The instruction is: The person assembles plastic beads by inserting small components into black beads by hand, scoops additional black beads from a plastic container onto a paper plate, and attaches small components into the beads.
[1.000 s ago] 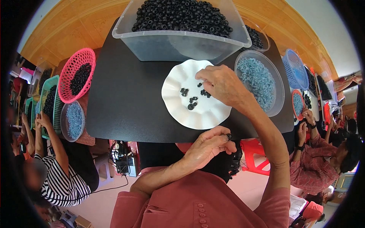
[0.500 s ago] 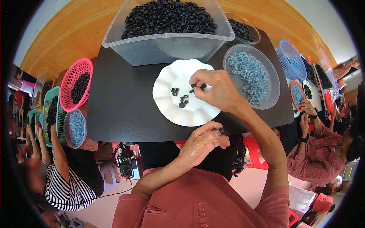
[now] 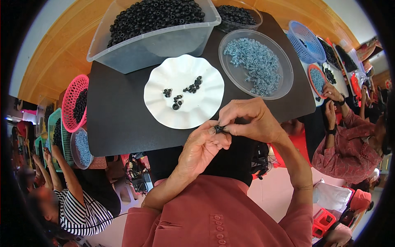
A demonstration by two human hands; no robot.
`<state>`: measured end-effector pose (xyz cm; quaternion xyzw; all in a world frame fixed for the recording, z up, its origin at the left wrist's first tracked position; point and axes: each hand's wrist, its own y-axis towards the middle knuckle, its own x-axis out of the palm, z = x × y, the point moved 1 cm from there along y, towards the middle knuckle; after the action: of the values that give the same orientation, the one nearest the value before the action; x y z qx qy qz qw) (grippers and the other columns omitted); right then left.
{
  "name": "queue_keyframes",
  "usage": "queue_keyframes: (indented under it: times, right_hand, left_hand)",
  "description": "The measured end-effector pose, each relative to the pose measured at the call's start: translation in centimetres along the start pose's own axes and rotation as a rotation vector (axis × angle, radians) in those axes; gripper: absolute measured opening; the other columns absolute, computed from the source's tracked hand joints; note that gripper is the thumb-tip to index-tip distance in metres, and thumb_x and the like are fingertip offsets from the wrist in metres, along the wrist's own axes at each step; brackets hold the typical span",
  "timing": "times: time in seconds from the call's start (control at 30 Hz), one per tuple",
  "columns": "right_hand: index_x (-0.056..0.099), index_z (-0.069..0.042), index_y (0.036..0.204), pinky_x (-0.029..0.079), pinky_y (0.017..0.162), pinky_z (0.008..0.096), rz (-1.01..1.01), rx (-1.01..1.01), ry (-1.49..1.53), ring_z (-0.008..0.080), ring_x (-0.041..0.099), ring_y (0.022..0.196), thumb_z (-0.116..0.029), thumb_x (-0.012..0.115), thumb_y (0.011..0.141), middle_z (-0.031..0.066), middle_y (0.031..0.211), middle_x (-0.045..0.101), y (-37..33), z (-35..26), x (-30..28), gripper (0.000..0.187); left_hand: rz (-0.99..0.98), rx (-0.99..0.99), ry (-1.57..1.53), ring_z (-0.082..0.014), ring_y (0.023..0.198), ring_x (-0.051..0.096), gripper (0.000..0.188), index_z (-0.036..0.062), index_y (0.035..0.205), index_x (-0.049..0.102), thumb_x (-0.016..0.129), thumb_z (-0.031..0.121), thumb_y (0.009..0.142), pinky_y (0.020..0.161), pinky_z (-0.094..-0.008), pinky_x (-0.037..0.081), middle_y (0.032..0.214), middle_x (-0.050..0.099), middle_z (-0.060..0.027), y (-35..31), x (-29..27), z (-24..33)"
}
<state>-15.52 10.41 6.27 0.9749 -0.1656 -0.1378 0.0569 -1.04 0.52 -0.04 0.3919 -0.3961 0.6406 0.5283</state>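
Note:
My left hand [image 3: 200, 145] pinches a small round black plastic part [image 3: 218, 129] between thumb and fingers, just off the table's front edge. My right hand [image 3: 256, 120] meets it there, thumb and forefinger closed at the same part. Any smaller piece between the right fingertips is hidden. Beyond my hands, a white wavy-rimmed plate [image 3: 158, 110] lies on the dark table, with several tiny black parts [image 3: 177, 103] in loose groups on it.
A clear bin [image 3: 140, 57] of black parts stands at the back. Behind the plate's right side sit a round tub [image 3: 284, 84] of light-blue, spring-like pieces and a clear bowl [image 3: 257, 22] of black parts. Pink basket [image 3: 70, 105] at left; co-workers [image 3: 345, 152] sit on both sides.
My right hand has left the plate and come down to my left hand, its fingertips now at the black part. The view has shifted, so the table things appear further left.

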Motion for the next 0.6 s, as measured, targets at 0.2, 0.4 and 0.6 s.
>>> queue_keyframes:
  times: [0.2, 0.4, 0.6]
  right_hand:
    - [0.067, -0.001, 0.087, 0.049, 0.066, 0.0231, 0.038, 0.073, 0.084, 0.0104, 0.061, 0.075, 0.004, 0.064, 0.075, 0.0058, 0.087, 0.065, -1.0, 0.1, 0.7, 0.014]
    - [0.067, 0.002, 0.087, 0.050, 0.068, 0.0226, 0.117, 0.125, 0.323, 0.0089, 0.059, 0.077, 0.006, 0.061, 0.078, 0.0052, 0.091, 0.063, -1.6, 0.9, 1.1, 0.012]
    - [0.066, 0.001, 0.088, 0.049, 0.068, 0.0213, 0.128, 0.131, 0.303, 0.0090, 0.059, 0.078, 0.008, 0.060, 0.078, 0.0053, 0.093, 0.062, -1.5, 0.6, 1.1, 0.014]
  left_hand:
    - [0.025, 0.013, 0.066, -0.0212, 0.081, 0.060, 0.026, -0.0061, 0.111, 0.048, 0.041, 0.014, 0.095, 0.079, -0.0331, 0.046, 0.084, 0.063, -0.0154, -0.2, 0.2, -0.1]
    - [0.035, 0.019, 0.085, -0.0210, 0.082, 0.061, 0.025, -0.0058, 0.110, 0.048, 0.041, 0.013, 0.095, 0.078, -0.0327, 0.046, 0.087, 0.063, -0.0167, -0.1, 0.6, 0.0]
    - [0.027, 0.015, 0.087, -0.0209, 0.082, 0.060, 0.026, -0.0062, 0.111, 0.047, 0.040, 0.013, 0.095, 0.079, -0.0320, 0.046, 0.088, 0.063, -0.0173, -0.1, 0.5, 0.0]
